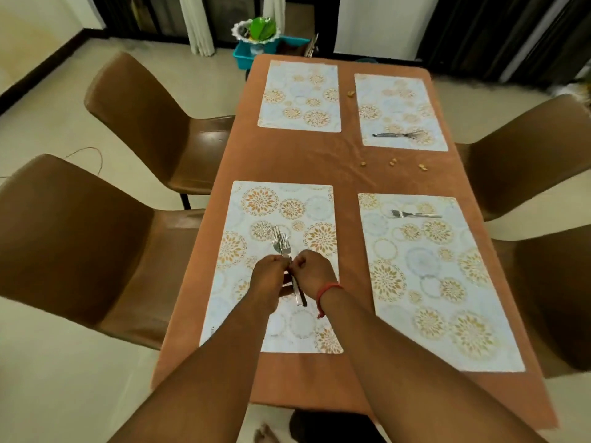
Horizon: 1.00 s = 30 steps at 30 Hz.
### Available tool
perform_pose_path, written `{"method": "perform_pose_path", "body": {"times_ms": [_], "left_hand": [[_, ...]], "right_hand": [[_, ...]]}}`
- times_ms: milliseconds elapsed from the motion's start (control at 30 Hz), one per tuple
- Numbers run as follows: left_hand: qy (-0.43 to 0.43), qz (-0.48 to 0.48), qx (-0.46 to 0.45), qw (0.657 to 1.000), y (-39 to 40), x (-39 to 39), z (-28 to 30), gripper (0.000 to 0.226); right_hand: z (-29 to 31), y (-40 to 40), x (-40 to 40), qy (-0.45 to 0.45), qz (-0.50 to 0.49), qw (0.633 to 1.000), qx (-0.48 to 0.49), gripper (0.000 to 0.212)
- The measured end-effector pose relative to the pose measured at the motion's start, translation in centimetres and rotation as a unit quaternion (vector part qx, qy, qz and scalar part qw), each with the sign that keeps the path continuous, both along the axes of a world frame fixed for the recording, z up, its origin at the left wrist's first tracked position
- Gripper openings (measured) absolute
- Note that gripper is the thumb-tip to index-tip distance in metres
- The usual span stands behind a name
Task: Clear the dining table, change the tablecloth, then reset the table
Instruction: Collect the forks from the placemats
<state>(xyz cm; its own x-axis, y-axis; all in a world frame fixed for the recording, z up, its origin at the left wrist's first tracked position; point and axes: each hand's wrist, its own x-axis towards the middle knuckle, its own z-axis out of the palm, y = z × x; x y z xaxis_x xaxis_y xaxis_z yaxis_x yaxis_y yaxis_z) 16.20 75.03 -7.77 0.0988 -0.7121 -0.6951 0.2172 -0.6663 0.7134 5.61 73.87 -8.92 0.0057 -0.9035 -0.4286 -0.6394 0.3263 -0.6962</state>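
Both hands, the left hand [268, 276] and the right hand [311, 271], grip with curled fingers some forks [281, 243] pointing to 12 o'clock above the near-left placemat [256, 314].

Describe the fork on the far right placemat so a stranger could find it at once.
Start at the brown tablecloth with four flowered placemats. On the far right placemat, the fork lies along the near edge. Its prongs point right; the near right fork's point left.
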Motion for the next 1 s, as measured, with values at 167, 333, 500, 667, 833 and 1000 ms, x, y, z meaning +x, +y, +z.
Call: {"method": "perform_pose_path", "body": {"times_ms": [167,333,500,667,833,1000], "left_hand": [[-0.025,-0.016,-0.020,0.999,0.6,-3.5,0.8,0.013],[-0.008,0.029,-0.004,1.000,-1.2,-8.3,0.7,0.015],[-0.070,0.069,0.034,0.995,-2.7,-12.8,-2.1,0.015],[-0.213,0.039,0.039,0.976,-3.1,-17.5,-4.1,0.019],[-0.235,0.033,0.047,0.970,-3.0,-20.2,-4.3,0.015],[-0.255,0.029,0.041,0.966,-3.4,-20.7,-3.9,0.016]], "right_hand": [[1.5,0.9,-4.0,0.052,0.036,0.997,-0.036,0.027],[1.4,-2.3,-12.4,0.070,0.041,0.995,-0.061,0.025],[-1.6,-9.2,-24.8,0.185,0.024,0.978,-0.094,0.013],[-3.8,-14.3,-31.3,0.302,0.068,0.946,-0.092,0.035],[-4.6,-16.2,-33.2,0.411,0.179,0.888,-0.103,0.037],[-4.9,-17.1,-34.1,0.408,0.189,0.887,-0.102,0.032]]}}
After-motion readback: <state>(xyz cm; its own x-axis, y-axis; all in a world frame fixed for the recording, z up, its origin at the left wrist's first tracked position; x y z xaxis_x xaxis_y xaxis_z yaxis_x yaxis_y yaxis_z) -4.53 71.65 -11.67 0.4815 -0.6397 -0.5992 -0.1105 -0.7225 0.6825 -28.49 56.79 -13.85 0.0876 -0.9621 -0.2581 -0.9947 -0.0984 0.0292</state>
